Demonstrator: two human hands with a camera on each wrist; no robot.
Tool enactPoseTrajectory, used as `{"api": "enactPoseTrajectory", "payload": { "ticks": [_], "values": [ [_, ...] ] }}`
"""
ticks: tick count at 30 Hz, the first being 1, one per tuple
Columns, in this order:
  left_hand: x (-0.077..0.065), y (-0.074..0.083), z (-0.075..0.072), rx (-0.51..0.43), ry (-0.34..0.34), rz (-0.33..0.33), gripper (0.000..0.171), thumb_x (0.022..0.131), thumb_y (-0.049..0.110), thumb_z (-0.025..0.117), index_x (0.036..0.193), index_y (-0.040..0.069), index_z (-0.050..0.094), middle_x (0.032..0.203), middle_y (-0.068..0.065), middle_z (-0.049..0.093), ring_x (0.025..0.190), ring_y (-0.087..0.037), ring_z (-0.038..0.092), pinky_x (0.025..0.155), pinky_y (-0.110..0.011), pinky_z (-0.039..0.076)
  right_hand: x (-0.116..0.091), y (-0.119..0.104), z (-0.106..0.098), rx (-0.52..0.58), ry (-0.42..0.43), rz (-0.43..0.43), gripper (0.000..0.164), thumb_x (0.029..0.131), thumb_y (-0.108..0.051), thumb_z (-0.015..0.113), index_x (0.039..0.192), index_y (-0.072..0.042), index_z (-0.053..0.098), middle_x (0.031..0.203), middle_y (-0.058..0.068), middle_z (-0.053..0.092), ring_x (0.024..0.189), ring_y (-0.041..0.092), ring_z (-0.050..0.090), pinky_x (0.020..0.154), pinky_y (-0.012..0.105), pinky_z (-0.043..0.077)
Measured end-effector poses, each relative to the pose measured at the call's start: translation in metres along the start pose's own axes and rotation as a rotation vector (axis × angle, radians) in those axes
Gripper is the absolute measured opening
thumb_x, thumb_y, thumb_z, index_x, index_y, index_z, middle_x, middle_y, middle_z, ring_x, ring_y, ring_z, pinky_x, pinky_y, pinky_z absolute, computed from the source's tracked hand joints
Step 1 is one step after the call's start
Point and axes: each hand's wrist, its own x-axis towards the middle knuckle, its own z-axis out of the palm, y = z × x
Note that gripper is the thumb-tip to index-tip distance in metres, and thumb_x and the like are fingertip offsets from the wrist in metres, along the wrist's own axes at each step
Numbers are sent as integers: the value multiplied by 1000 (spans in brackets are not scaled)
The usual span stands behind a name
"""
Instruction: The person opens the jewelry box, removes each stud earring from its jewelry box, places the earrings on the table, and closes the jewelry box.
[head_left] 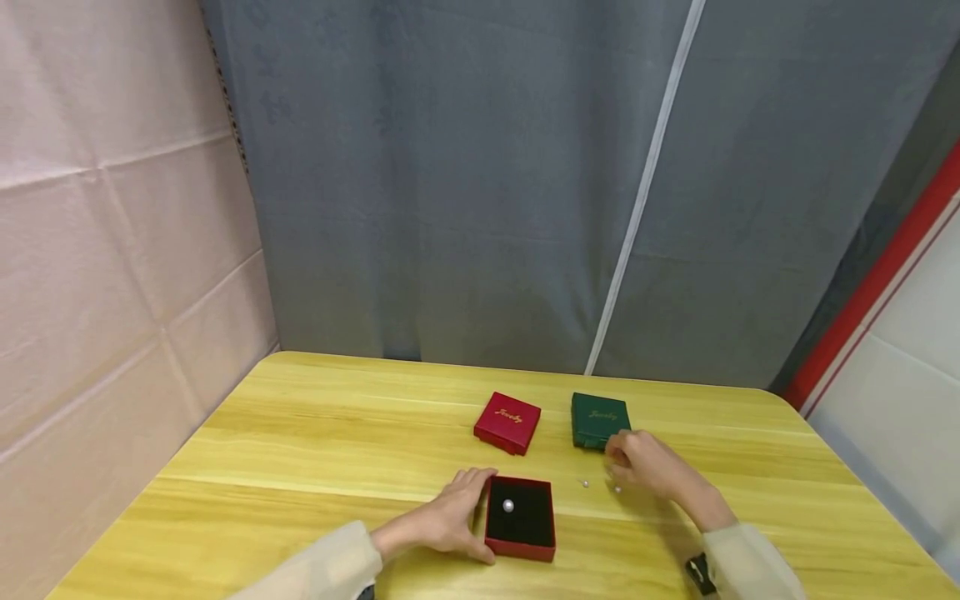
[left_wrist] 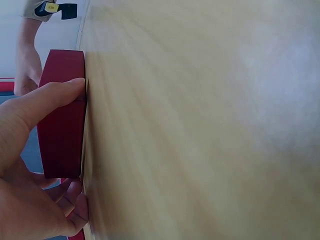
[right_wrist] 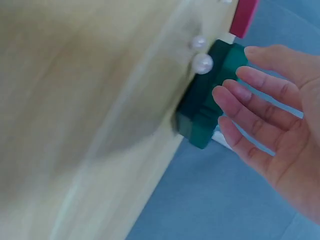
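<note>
A lidless red jewelry box (head_left: 521,552) with a black lining stands at the table's front; a white pearl (head_left: 508,506) lies on the lining. My left hand (head_left: 450,515) holds this box from its left side, thumb on the near wall (left_wrist: 62,135) and fingers toward the far corner. My right hand (head_left: 647,462) hovers over the table near the green box, fingers loosely bent, and nothing shows between them in the right wrist view. Close to it on the wood are two small pearl pieces, one pearl (right_wrist: 202,63) and a second pearl (right_wrist: 199,42); the left one seems to have a thin pin.
Behind are a closed red box (head_left: 508,421) and a closed green box (head_left: 600,417), both with gold lettering. The wooden table (head_left: 360,417) meets a grey curtain (head_left: 450,208) at the back. A pale cloth wall (head_left: 112,250) stands at the left.
</note>
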Motion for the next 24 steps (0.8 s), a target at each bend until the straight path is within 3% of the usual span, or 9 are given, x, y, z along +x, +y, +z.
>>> {"api": "enactPoseTrajectory", "payload": {
  "ticks": [9, 24],
  "values": [
    [-1, 2, -2, -15, 6, 3, 98, 59, 32, 81, 133, -2, 27, 124, -8, 41, 112, -19, 35, 98, -40, 31, 12, -24, -11, 2, -5, -32, 9, 76, -7, 67, 83, -2, 63, 77, 3, 57, 68, 13, 54, 58, 22, 47],
    [-1, 2, -1, -15, 3, 0, 97, 60, 33, 81, 133, -1, 27, 124, -8, 41, 114, -20, 35, 98, -42, 30, 35, -74, -6, -13, -23, -194, 16, 78, -15, 67, 87, -3, 64, 84, 6, 60, 71, 16, 60, 61, 19, 49]
  ]
}}
